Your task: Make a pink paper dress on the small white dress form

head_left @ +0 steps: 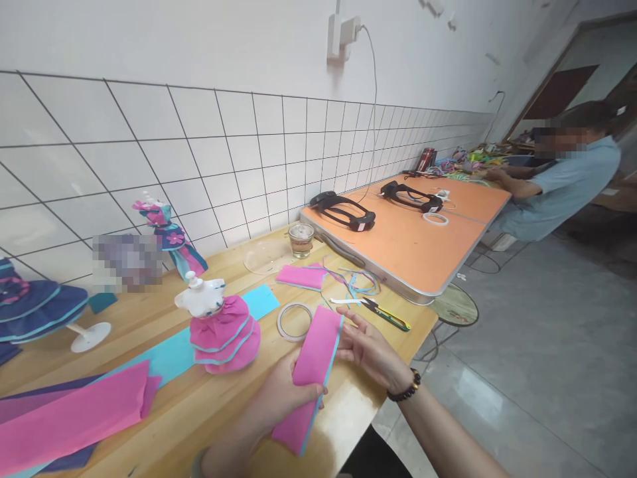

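Observation:
A folded pink strip of soft fabric or paper (318,345) with light-blue edging slants over the front of the wooden table. My left hand (283,392) is closed on its lower part, thumb on top, fingers underneath. At the strip's upper right edge is my right hand (371,352), wearing a dark bead bracelet, its fingers apart and their tips at the edging; whether they press on it I cannot tell. Just behind the strip lies a roll of tape (279,322). To the left stands a small white dress form (199,295) in a tiered pink skirt (226,338) with blue trim.
Pink sheets (74,418) and a long light-blue strip (169,355) cover the left side. Behind my hands lie a yellow-green-handled tool (388,315), thin ribbons (365,285), a pink piece (301,277) and a glass jar (301,240). Black headsets (343,211) rest on the orange table (393,249); a person (562,186) sits beyond.

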Motion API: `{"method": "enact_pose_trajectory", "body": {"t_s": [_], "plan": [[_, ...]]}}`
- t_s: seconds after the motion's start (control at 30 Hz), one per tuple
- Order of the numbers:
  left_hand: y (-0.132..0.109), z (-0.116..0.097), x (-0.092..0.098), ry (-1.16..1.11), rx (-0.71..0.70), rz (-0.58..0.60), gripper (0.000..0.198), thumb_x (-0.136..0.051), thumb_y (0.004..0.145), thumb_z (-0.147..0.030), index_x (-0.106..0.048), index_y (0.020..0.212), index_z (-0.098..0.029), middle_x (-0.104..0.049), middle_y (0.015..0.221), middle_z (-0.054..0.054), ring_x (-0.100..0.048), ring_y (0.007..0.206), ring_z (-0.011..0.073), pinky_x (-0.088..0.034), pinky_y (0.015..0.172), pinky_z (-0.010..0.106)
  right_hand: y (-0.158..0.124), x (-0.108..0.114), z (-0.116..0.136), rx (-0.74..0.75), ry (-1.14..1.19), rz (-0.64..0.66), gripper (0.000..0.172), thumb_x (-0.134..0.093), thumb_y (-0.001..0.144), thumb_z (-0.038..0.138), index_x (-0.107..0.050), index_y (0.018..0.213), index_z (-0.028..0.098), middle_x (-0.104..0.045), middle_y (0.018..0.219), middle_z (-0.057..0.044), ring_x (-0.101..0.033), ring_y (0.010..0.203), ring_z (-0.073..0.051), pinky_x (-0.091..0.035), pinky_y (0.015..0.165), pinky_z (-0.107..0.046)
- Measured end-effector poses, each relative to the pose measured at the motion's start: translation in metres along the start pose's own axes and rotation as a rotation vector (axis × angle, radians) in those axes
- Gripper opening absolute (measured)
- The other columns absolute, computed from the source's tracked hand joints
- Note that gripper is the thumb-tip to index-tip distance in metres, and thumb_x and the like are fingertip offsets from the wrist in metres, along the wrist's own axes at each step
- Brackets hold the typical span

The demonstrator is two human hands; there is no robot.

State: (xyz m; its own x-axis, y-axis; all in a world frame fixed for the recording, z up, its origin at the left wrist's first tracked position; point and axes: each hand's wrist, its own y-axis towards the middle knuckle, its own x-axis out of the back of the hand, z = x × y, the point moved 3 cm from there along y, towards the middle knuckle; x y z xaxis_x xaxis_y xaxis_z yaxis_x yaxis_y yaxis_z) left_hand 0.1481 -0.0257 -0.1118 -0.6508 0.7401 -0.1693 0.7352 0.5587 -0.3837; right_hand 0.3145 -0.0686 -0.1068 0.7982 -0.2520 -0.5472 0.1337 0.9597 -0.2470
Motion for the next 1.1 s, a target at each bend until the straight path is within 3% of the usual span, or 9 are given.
{"method": "enact_pose_trajectory", "body": {"t_s": [0.13, 0.23, 0.43, 0.7, 0.87, 1.1], "plan": [[0.003, 0.005, 0.002, 0.051, 0.004, -0.008, 0.049, -0.072, 0.064, -0.02, -0.054, 0.109, -0.013, -0.06, 0.071, -0.001, -0.058, 0.057, 0.0133, -0.047, 0.057, 0.028, -0.001, 0.002, -0.01, -0.041, -0.045, -0.021, 0.072, -0.081, 0.063, 0.028, -0.041, 0.123, 0.024, -0.068, 0.081, 0.001, -0.068, 0.075, -0.017, -0.053, 0.073, -0.035], [0.004, 0.007, 0.003, 0.087, -0.038, 0.003, 0.049, -0.07, 0.063, -0.017, -0.056, 0.109, -0.013, -0.058, 0.072, -0.002, -0.054, 0.059, 0.0114, -0.045, 0.059, 0.026, -0.001, 0.002, -0.013, -0.03, -0.101, -0.04, 0.081, -0.083, 0.059, 0.028, -0.038, 0.127, 0.022, -0.068, 0.074, 0.003, -0.067, 0.069, -0.017, -0.053, 0.072, -0.035], [0.004, 0.006, 0.005, 0.149, -0.047, 0.018, 0.047, -0.069, 0.061, -0.014, -0.059, 0.107, -0.015, -0.054, 0.07, -0.004, -0.048, 0.061, 0.01, -0.04, 0.057, 0.022, 0.003, 0.008, -0.012, 0.094, -0.27, -0.14, 0.078, -0.081, 0.06, 0.034, -0.04, 0.126, 0.02, -0.063, 0.065, 0.006, -0.061, 0.06, -0.014, -0.048, 0.065, -0.03], [0.006, 0.008, 0.007, 0.144, -0.012, -0.023, 0.043, -0.068, 0.061, -0.015, -0.059, 0.102, -0.013, -0.056, 0.07, -0.003, -0.052, 0.058, 0.0106, -0.042, 0.057, 0.024, 0.004, 0.015, -0.007, 0.204, -0.439, -0.208, 0.068, -0.07, 0.07, 0.047, -0.045, 0.125, 0.016, -0.044, 0.049, 0.012, -0.047, 0.049, -0.01, -0.042, 0.057, -0.026], [0.006, 0.007, 0.007, 0.145, -0.029, -0.033, 0.036, -0.066, 0.059, -0.011, -0.059, 0.094, -0.012, -0.054, 0.067, -0.005, -0.049, 0.056, 0.0091, -0.04, 0.054, 0.022, 0.003, 0.016, -0.002, 0.223, -0.446, -0.209, 0.066, -0.066, 0.074, 0.048, -0.042, 0.125, 0.014, -0.042, 0.048, 0.011, -0.046, 0.049, -0.01, -0.042, 0.056, -0.026], [0.007, 0.008, 0.006, 0.162, -0.016, -0.014, 0.033, -0.066, 0.058, -0.011, -0.059, 0.091, -0.013, -0.055, 0.065, -0.004, -0.05, 0.054, 0.0094, -0.039, 0.053, 0.022, 0.002, 0.022, 0.008, 0.23, -0.407, -0.255, 0.068, -0.071, 0.068, 0.05, -0.045, 0.122, 0.016, -0.054, 0.052, 0.008, -0.055, 0.052, -0.012, -0.047, 0.059, -0.028]]}}
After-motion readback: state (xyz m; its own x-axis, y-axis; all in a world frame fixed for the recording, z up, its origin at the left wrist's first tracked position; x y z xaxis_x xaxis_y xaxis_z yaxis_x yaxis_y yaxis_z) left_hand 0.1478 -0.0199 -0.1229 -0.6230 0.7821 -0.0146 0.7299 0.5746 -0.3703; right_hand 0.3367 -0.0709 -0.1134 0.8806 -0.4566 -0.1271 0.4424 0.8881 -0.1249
